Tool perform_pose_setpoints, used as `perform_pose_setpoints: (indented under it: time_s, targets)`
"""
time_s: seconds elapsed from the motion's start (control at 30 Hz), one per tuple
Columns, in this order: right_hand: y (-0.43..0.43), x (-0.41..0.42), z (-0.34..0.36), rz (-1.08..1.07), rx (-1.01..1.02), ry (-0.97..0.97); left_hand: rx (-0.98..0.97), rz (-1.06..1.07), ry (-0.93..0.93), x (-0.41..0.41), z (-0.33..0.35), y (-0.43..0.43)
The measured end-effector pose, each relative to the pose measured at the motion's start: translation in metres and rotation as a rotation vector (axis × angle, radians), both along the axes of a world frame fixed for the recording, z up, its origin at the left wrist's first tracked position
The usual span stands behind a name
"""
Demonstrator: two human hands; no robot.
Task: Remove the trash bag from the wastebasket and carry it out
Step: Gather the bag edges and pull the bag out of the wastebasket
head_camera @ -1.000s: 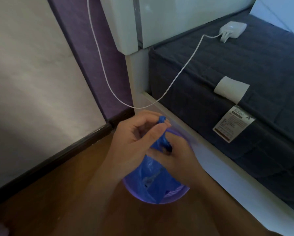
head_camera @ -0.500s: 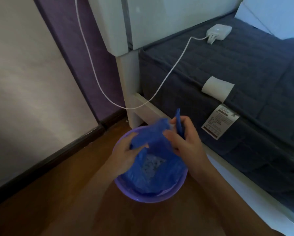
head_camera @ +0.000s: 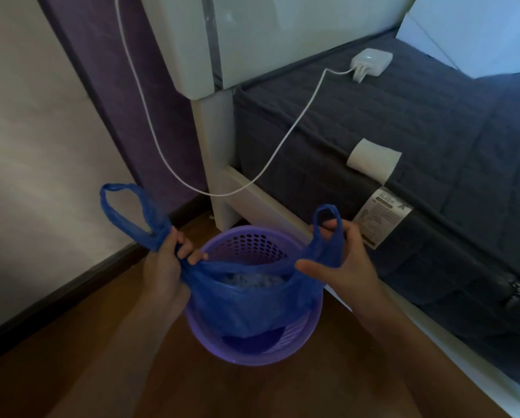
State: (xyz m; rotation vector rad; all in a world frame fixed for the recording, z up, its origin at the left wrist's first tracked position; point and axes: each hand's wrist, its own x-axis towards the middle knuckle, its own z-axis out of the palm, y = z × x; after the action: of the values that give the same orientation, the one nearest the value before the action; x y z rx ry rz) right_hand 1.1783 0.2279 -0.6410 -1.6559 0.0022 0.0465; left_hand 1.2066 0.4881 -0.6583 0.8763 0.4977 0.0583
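Observation:
A blue plastic trash bag [head_camera: 246, 306] hangs partly raised inside a round purple perforated wastebasket [head_camera: 308, 330] on the wooden floor. My left hand [head_camera: 168, 260] grips the bag's left handle, whose loop sticks up to the left. My right hand [head_camera: 340, 260] grips the right handle loop. The handles are pulled apart, so the bag's mouth is stretched open and pale crumpled trash shows inside. The bag's bottom sits below the basket's rim.
A bed [head_camera: 403, 140] with a dark quilted cover and white frame stands right of the basket. A white charger [head_camera: 371, 61] lies on it, its cable [head_camera: 162, 158] drooping toward the wall. Pale wall and dark baseboard [head_camera: 56, 300] run along the left.
My hands were bunched together over the bag's top; now they have moved apart, each holding one handle, and the bag is lifted and spread open. The camera has pulled back.

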Motion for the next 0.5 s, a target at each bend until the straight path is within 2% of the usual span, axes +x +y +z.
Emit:
perform_pose_setpoints:
  time_s: [0.07,0.13,0.3,0.33,0.43,0.5]
  targets:
    - [0.007,0.0,-0.009,0.173,-0.064,0.05,0.021,-0.056,-0.033,-0.002,0.004,0.005]
    - [0.015,0.0,-0.024,0.237,-0.031,0.093,-0.007,-0.105,-0.045,-0.005,0.007,0.011]
    - [0.038,0.001,-0.03,0.096,0.108,0.126,-0.137,-0.19,-0.081,-0.013,0.012,0.013]
    - [0.041,0.004,-0.029,0.018,0.176,0.171,-0.064,-0.198,-0.12,-0.015,0.011,0.01]
    - [0.048,0.012,-0.026,-0.145,0.346,0.284,0.354,-0.271,-0.203,-0.023,0.009,0.0]
    - [0.056,0.017,-0.019,-0.167,0.523,0.239,0.446,-0.321,-0.232,-0.028,0.006,-0.008]
